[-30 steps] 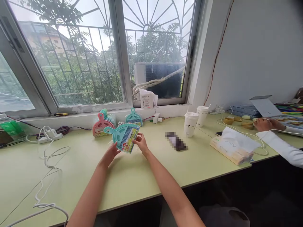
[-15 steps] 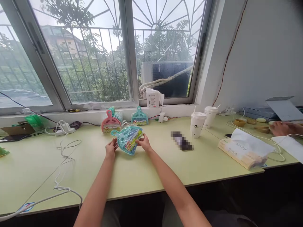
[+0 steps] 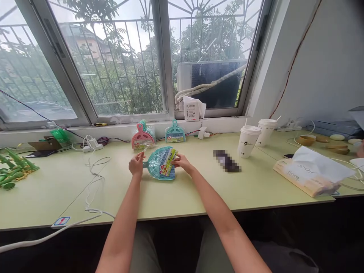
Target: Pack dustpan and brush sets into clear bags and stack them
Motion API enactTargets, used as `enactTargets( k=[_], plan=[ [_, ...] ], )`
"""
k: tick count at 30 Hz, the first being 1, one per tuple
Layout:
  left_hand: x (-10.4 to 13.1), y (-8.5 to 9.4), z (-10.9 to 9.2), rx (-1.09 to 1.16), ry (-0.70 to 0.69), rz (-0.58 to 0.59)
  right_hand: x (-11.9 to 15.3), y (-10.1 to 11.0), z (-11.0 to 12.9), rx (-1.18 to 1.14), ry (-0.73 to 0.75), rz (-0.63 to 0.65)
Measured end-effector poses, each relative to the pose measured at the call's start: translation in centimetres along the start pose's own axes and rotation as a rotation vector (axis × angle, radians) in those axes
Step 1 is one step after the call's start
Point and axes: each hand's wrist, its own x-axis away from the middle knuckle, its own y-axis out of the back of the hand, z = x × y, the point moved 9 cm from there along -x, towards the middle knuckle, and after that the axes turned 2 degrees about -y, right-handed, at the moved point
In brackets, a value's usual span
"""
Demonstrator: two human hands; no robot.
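Observation:
A teal dustpan and brush set [image 3: 159, 163] in clear wrap is tilted above the table, its handle pointing left. Its bristles and a yellow-green label face me. My right hand [image 3: 182, 163] grips the wide edge at the label, thumb in front and the other fingers partly hidden behind. At the handle end, my left hand [image 3: 136, 164] is closed with its fingertips pinched together; the handle's tip is hidden by it, and some clear plastic shows near the fingers. Behind stand a row of wrapped sets with a pink dustpan [image 3: 140, 136] in front and another teal set [image 3: 175, 132].
White cables [image 3: 95, 182] run across the table [image 3: 199, 197] at left, near green plant-like pieces [image 3: 17, 168]. To the right are a blurred dark object [image 3: 226, 161], two white cups [image 3: 248, 142] and a tissue pack [image 3: 309, 172]. A power strip [image 3: 92, 144] lies by the window.
The dustpan set has turned so its handle lies more level to the left. My left hand has risen to the handle end and pinches there. The view has shifted left and down.

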Motion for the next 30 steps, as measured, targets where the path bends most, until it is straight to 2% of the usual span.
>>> enactTargets(
  k=[2, 3, 4, 5, 6, 10, 12, 13, 15, 17, 18, 19, 21, 22, 24, 27, 28, 30],
  plan=[
    [0.0, -1.9, -0.1, -0.023, -0.001, 0.18, 0.2, -0.2, -0.1, 0.027, -0.032, 0.059],
    [0.0, -2.4, 0.1, -0.017, 0.012, 0.226, 0.3, -0.1, -0.2, 0.036, -0.048, 0.065],
    [-0.1, -2.5, 0.3, -0.013, 0.03, 0.234, 0.2, 0.3, -0.3, 0.04, -0.06, 0.051],
    [-0.2, -1.9, 0.6, -0.018, 0.053, 0.195, 0.2, 0.8, -0.3, 0.038, -0.066, 0.025],
    [-0.3, -0.8, 1.1, -0.033, 0.085, 0.106, 0.1, 1.5, -0.3, 0.031, -0.064, -0.01],
    [0.6, 6.4, 2.2, -0.153, 0.163, -0.421, 0.0, 5.0, -0.1, -0.064, -0.016, -0.245],
    [1.5, 8.2, 1.2, -0.151, 0.069, -0.555, 0.3, 6.6, -0.2, -0.132, 0.002, -0.382],
    [1.8, 8.4, 0.3, -0.137, -0.001, -0.582, 0.5, 7.2, -0.4, -0.167, 0.009, -0.437],
    [2.4, 7.3, -1.7, -0.064, -0.145, -0.549, 0.7, 7.8, -0.7, -0.226, 0.013, -0.509],
    [2.8, 4.1, -3.1, 0.089, -0.197, -0.372, 0.6, 7.6, -1.0, -0.262, 0.004, -0.525],
    [2.8, 1.6, -3.3, 0.2, -0.168, -0.207, 0.4, 7.3, -1.1, -0.271, 0.002, -0.51],
    [3.1, -1.4, -3.1, 0.324, -0.077, -0.021, 0.1, 6.7, -1.2, -0.273, 0.0, -0.48],
    [5.0, -8.0, -2.2, 0.509, 0.18, 0.441, -0.5, 5.3, -1.3, -0.253, -0.001, -0.393],
    [6.0, -10.0, -1.8, 0.554, 0.268, 0.567, -0.7, 4.7, -1.4, -0.228, -0.008, -0.348],
    [6.2, -11.4, -0.7, 0.612, 0.364, 0.59, -1.0, 3.4, -2.0, -0.14, -0.068, -0.241],
    [4.4, -9.7, 1.8, 0.609, 0.433, 0.363, -1.0, 2.3, -3.5, 0.004, -0.248, -0.094],
    [3.9, -8.9, 2.4, 0.589, 0.441, 0.295, -0.9, 2.7, -3.7, 0.014, -0.281, -0.106],
    [3.0, -7.6, 3.2, 0.555, 0.439, 0.221, -0.5, 4.9, -3.0, -0.066, -0.245, -0.277]
  ],
)
